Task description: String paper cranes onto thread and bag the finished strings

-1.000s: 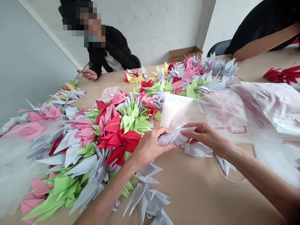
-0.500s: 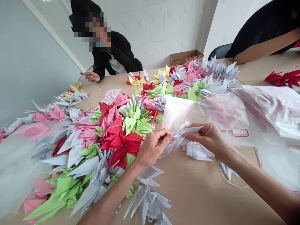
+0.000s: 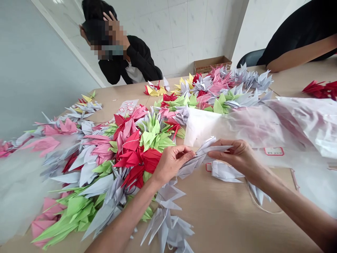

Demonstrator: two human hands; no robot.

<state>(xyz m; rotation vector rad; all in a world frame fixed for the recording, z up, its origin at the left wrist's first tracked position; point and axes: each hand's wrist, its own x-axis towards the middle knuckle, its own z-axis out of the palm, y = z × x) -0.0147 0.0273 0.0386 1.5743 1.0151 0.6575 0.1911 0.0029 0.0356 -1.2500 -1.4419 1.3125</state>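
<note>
Head view, entry one.

"Item in hand?"

"A pale grey origami crane (image 3: 200, 160), held between both hands at 12 o'clock, just above the table (image 3: 218, 218)."

"State of the hands?"

"Left hand (image 3: 172, 163): narrow, fingers closed on the crane's near end. Right hand (image 3: 237, 156): narrow as well, gripping the far end."

"Next to them?"

"Loose grey paper cranes (image 3: 168, 225) at 6 o'clock, a thin cord (image 3: 260, 205) at 4 o'clock, and a red-edged label (image 3: 273, 151) on a translucent plastic sheet (image 3: 276, 123) at 2 o'clock."

"Further out?"

"A dense mass of red, green, pink and grey cranes (image 3: 139, 161) spreads from 9 to 1 o'clock. A cardboard box (image 3: 212, 65) sits at 12 o'clock by the tiled wall (image 3: 168, 35). A seated person (image 3: 137, 59) at 11 o'clock has one hand raised to the head. A second person's forearm (image 3: 297, 56) rests at 1 o'clock, with red cranes (image 3: 321, 89) at 2 o'clock."
</note>
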